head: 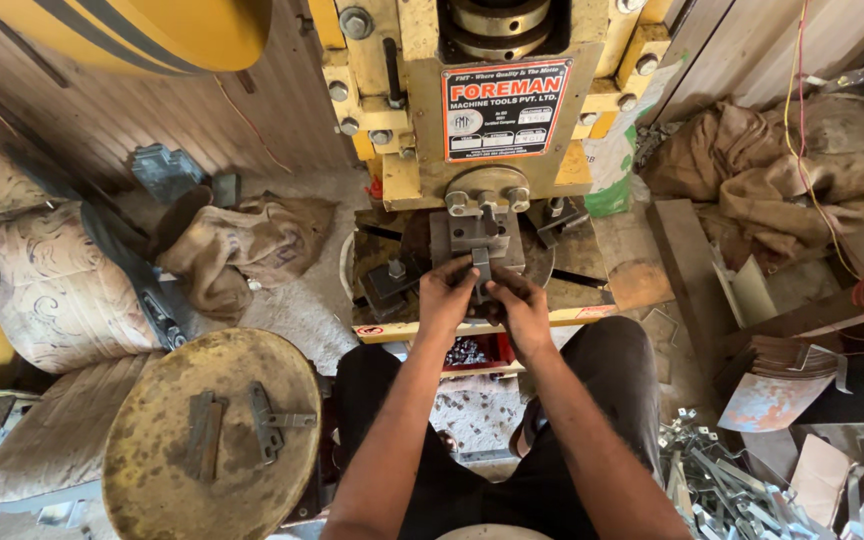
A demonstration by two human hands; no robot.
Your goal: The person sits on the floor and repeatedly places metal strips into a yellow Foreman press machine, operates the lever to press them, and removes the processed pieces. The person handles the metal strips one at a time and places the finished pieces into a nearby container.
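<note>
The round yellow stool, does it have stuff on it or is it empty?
Not empty. The round yellow stool has two flat metal pieces lying on its top.

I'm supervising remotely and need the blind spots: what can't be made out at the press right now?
All in the head view:
- Workpiece on the die block: hidden under the left hand and right hand.
- Fingertips: hidden, so grip unclear.
- Yellow press: top cut off by the frame edge.
- Metal pieces at lower right: too jumbled to count.
</note>
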